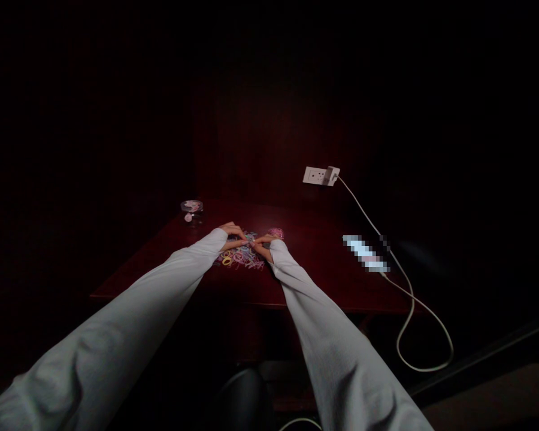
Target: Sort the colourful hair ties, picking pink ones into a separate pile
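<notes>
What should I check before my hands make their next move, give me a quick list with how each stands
1. Both hands at the loops: ok; left hand and right hand are close together over the loops.
2. Firm pinch on a loop: cannot tell; too small and dim.
3. Loops on the table: ok, near its front edge.
4. Jar apart from the loops: ok.
5. Cable clear of both hands: ok.
6. Good light: not ok; surroundings are very dark.

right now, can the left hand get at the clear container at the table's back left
Probably yes: the clear container sits beyond and left of the left hand, with nothing visible blocking the way. That hand is busy at the colourful bands, though.
</notes>
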The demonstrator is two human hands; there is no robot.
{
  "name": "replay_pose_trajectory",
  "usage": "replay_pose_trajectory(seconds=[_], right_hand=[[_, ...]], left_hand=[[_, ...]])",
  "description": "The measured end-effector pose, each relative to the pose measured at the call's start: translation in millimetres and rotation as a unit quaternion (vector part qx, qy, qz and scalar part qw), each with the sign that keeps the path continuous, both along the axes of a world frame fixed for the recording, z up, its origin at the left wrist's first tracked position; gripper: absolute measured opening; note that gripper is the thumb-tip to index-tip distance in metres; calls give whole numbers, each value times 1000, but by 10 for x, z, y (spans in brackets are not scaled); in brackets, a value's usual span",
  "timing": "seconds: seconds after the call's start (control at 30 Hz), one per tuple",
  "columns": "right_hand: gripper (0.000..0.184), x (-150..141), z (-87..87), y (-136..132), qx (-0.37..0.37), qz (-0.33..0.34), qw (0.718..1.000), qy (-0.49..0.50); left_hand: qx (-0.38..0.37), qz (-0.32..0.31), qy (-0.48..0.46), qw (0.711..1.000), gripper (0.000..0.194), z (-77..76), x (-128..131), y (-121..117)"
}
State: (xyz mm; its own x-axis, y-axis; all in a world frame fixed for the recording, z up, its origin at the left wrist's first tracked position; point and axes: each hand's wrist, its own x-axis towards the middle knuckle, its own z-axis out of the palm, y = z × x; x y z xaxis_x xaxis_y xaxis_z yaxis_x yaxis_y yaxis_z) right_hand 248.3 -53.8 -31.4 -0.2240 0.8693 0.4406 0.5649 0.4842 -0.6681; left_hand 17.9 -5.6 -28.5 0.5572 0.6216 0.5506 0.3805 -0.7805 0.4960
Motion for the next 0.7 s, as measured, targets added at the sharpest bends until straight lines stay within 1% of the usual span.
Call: replay_pose_trajectory(seconds=[0.13, 0.27, 0.4, 0.5, 0.57, 0.63, 0.7], right_hand=[[38, 7, 7, -46, 15, 10, 1000, 1], [38, 16, -8, -67, 29, 2, 1000, -2], [35, 28, -33, -38, 33, 6, 999, -1], [31, 32, -52, -1, 27, 0, 1000, 4], [30, 23, -61, 24, 24, -6, 1000, 4], [29, -1, -63, 41, 21, -18, 1000, -6], [28, -33, -53, 38, 27, -39, 998, -28]], left_hand=[[2, 8, 3, 1000, 39, 23, -8, -3], [10, 20, 10, 1000, 33, 60, -18, -38], [26, 62, 44, 997, 21, 120, -49, -91], [41, 84, 75, 993, 21, 154, -67, -125], [45, 77, 73, 993, 21, 158, -61, -141], [48, 58, 51, 996, 21, 147, -41, -149], [50, 35, 27, 998, 26, 127, -17, -147]])
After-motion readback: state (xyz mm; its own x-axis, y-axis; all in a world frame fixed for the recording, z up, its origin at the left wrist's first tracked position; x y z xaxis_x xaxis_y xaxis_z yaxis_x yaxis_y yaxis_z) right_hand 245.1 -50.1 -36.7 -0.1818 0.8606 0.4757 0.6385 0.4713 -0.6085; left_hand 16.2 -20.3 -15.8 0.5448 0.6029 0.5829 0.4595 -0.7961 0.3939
